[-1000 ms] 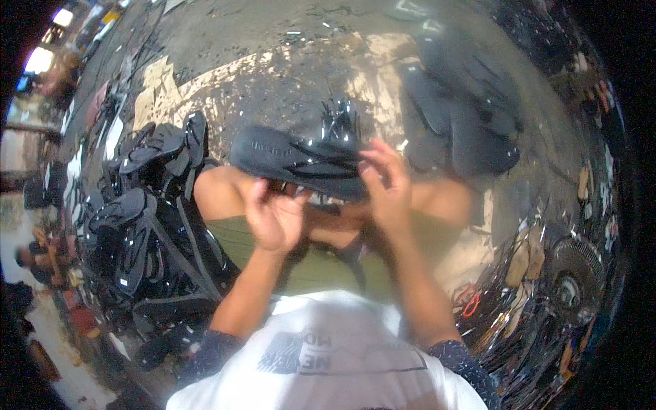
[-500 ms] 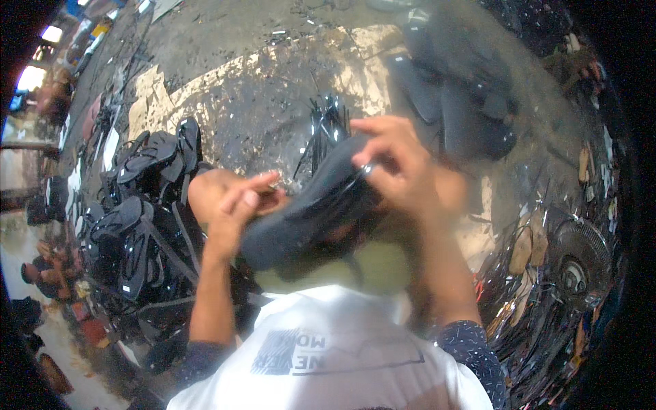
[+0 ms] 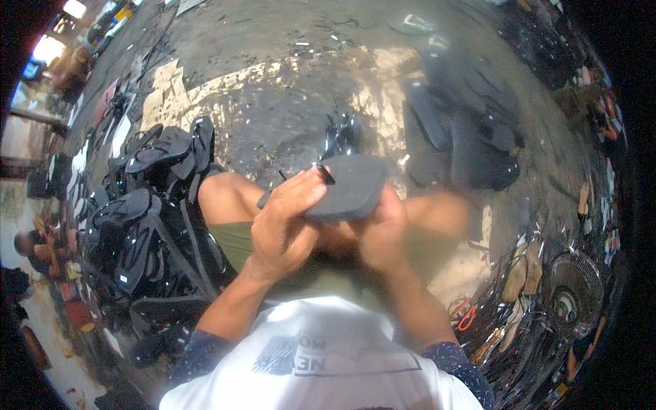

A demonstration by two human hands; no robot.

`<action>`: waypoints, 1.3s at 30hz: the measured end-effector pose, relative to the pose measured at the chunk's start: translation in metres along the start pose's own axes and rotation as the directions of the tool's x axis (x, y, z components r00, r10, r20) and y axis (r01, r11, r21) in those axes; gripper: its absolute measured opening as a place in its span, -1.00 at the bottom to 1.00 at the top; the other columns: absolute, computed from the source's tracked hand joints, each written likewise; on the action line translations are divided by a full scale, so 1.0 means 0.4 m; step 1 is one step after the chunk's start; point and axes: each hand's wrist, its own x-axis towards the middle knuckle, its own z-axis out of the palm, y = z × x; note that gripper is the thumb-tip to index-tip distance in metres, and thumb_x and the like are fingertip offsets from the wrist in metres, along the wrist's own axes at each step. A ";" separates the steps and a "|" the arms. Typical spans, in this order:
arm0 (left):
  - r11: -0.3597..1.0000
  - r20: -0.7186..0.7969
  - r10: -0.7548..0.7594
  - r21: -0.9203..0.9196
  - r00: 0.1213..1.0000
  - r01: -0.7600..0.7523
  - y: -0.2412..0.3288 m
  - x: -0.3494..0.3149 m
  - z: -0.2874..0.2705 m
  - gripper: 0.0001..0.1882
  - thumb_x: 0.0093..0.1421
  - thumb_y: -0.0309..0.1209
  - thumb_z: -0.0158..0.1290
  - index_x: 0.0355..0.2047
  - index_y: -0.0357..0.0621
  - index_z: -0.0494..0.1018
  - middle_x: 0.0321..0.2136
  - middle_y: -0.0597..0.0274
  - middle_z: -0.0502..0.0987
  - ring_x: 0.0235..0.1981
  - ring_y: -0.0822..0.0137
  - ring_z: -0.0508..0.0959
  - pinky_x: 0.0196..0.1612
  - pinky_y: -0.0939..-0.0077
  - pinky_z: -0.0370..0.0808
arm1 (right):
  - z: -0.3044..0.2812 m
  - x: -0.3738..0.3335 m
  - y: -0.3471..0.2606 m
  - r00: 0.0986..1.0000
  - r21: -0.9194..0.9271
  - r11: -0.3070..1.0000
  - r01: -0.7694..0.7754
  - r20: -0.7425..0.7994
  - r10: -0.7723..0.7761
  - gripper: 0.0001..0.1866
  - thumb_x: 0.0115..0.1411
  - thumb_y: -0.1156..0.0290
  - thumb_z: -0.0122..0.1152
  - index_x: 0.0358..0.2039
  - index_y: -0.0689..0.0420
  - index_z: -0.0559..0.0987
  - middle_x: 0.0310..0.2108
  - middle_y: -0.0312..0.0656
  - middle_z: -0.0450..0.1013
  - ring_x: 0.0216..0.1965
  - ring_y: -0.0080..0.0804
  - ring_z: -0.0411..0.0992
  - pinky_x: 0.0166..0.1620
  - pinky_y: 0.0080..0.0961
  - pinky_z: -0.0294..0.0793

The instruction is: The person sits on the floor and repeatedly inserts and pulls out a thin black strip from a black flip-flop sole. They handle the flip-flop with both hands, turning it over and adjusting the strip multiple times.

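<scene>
Sandal (image 3: 359,184) over the lap (image 3: 335,279): my left hand (image 3: 283,222) is grasping it; my right hand (image 3: 384,236) blurs at its edge, grip unclear. I judge I'm working the black strip (image 3: 325,175); next calls for steady holding.

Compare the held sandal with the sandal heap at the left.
The held sandal is one piece, up in the left hand and right hand; the sandal heap is many, lying untouched. The held sandal shows a mostly plain face; the sandal heap shows straps. Both are dark.
</scene>
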 end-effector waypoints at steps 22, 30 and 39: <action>0.210 -0.382 -0.334 0.861 0.861 0.463 0.313 -0.040 -0.719 -0.47 0.43 -0.38 -0.07 0.38 -0.23 0.24 0.32 -0.04 0.34 0.34 0.13 0.31 0.41 0.25 0.17 | -0.652 0.412 0.119 0.925 -0.998 -0.056 -0.039 -0.014 -0.381 -0.51 0.17 0.14 0.38 0.01 0.18 0.56 -0.04 0.08 0.55 0.05 0.04 0.50 0.11 -0.07 0.48; 0.760 -0.235 -0.613 0.087 0.754 0.644 0.069 -0.005 -0.286 -0.55 0.33 -0.49 0.04 0.22 -0.27 0.39 0.14 0.09 0.50 0.13 0.21 0.53 0.24 0.29 0.41 | -0.645 0.474 0.130 0.982 -0.985 -0.069 -0.160 -0.152 -0.109 -0.39 0.14 0.10 0.37 0.13 0.14 0.47 0.18 0.19 0.36 0.14 0.27 0.38 0.18 0.06 0.39; 0.580 -0.019 -0.797 -0.306 0.604 0.755 -0.081 -0.036 -0.187 -0.39 0.37 -0.41 0.10 0.36 -0.32 0.20 0.21 -0.05 0.42 0.23 0.12 0.47 0.24 0.27 0.44 | -0.504 0.469 0.157 0.985 -0.983 0.171 -0.064 -0.090 -0.145 -0.41 0.07 0.13 0.44 0.12 0.03 0.54 0.07 0.07 0.51 0.16 0.06 0.43 0.18 -0.09 0.41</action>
